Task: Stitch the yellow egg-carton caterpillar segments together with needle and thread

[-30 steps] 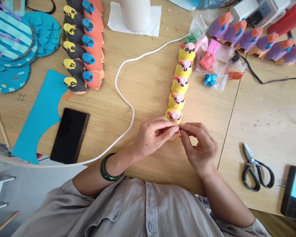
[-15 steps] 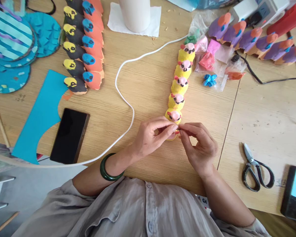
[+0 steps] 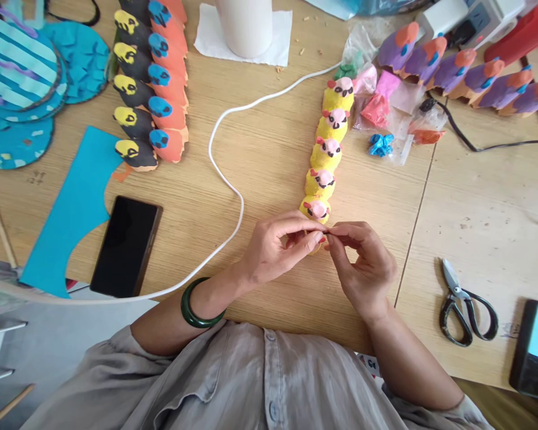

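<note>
My left hand (image 3: 275, 245) and my right hand (image 3: 362, 260) meet fingertip to fingertip at the near end of a row of yellow clay figures (image 3: 325, 154). Pinched between the fingertips is a tiny dark bit (image 3: 326, 232), which looks like black clay and is mostly covered. The figures have pink faces, red ears and black marks. Below my fingers the nearest yellow figure (image 3: 314, 249) is largely hidden; some red shows on it. A dark green bangle (image 3: 189, 304) circles my left wrist.
Scissors (image 3: 457, 304) lie to the right, a black phone (image 3: 126, 246) and blue sheet (image 3: 67, 221) to the left. A white cable (image 3: 211, 143) curves across the table. Bagged clay (image 3: 381, 104) and purple figures (image 3: 452, 74) stand behind; black-and-orange figures (image 3: 170, 140) stand at left.
My left thumb has parted slightly from its index finger, which now reaches the right fingertips. The dark bit is more covered. All else stays in place.
</note>
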`<state>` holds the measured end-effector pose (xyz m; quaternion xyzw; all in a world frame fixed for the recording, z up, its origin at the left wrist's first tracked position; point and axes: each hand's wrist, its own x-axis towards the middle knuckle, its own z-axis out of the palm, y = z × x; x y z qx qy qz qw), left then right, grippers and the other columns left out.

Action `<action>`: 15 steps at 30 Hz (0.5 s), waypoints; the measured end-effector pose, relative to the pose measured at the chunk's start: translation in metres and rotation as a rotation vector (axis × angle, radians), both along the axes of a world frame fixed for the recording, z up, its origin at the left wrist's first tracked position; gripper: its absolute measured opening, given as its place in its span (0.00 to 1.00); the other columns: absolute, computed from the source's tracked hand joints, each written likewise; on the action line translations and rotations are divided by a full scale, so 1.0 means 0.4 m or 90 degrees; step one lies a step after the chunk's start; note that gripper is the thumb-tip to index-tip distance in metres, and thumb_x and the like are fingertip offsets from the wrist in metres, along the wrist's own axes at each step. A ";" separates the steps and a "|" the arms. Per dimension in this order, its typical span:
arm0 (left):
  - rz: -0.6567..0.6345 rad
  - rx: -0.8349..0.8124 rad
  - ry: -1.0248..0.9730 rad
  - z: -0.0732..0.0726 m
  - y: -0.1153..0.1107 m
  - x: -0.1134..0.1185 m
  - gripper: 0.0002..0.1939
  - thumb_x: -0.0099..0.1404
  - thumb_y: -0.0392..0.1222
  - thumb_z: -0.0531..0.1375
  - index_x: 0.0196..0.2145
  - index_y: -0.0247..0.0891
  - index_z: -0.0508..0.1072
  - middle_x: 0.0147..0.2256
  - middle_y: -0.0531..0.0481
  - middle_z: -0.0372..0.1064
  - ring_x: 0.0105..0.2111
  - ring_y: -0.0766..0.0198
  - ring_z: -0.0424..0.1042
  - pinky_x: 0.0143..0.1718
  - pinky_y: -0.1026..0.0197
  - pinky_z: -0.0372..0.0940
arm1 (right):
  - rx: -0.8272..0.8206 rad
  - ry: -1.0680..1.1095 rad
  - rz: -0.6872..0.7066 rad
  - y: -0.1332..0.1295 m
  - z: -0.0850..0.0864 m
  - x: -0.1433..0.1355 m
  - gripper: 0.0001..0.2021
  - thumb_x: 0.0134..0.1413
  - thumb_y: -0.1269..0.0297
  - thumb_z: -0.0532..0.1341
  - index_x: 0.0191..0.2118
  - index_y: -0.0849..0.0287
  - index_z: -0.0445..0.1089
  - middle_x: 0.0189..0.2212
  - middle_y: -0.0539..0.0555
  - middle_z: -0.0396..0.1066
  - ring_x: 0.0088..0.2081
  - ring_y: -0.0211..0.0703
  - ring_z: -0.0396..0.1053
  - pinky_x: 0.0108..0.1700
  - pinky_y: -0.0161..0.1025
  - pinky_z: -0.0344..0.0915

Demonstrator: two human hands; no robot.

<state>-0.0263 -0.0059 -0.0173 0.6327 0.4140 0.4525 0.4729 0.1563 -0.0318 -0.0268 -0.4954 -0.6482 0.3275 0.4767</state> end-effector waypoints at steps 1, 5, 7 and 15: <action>-0.001 0.004 -0.003 -0.002 0.000 0.000 0.06 0.72 0.37 0.66 0.43 0.36 0.84 0.38 0.46 0.82 0.35 0.67 0.80 0.34 0.68 0.72 | 0.003 -0.003 0.001 0.000 0.000 0.000 0.14 0.64 0.77 0.66 0.50 0.51 0.75 0.41 0.52 0.78 0.40 0.41 0.77 0.38 0.40 0.82; 0.002 0.011 -0.006 -0.011 0.001 0.003 0.05 0.71 0.35 0.66 0.43 0.37 0.84 0.37 0.47 0.82 0.34 0.67 0.79 0.33 0.68 0.72 | 0.025 -0.030 0.000 0.005 0.004 0.000 0.13 0.64 0.78 0.65 0.49 0.52 0.75 0.41 0.53 0.79 0.39 0.40 0.78 0.37 0.39 0.81; 0.007 0.010 -0.016 -0.015 0.001 0.004 0.05 0.71 0.34 0.66 0.43 0.37 0.84 0.37 0.47 0.82 0.35 0.67 0.80 0.35 0.68 0.73 | 0.059 -0.062 -0.003 0.010 0.007 -0.001 0.13 0.65 0.78 0.65 0.48 0.52 0.75 0.40 0.53 0.79 0.38 0.40 0.78 0.36 0.39 0.81; 0.013 -0.031 -0.047 -0.015 -0.002 0.004 0.06 0.71 0.35 0.67 0.44 0.38 0.84 0.39 0.47 0.83 0.38 0.66 0.81 0.40 0.67 0.75 | 0.110 -0.109 -0.006 0.018 0.006 -0.001 0.13 0.64 0.78 0.65 0.49 0.52 0.76 0.40 0.54 0.80 0.37 0.40 0.79 0.34 0.38 0.80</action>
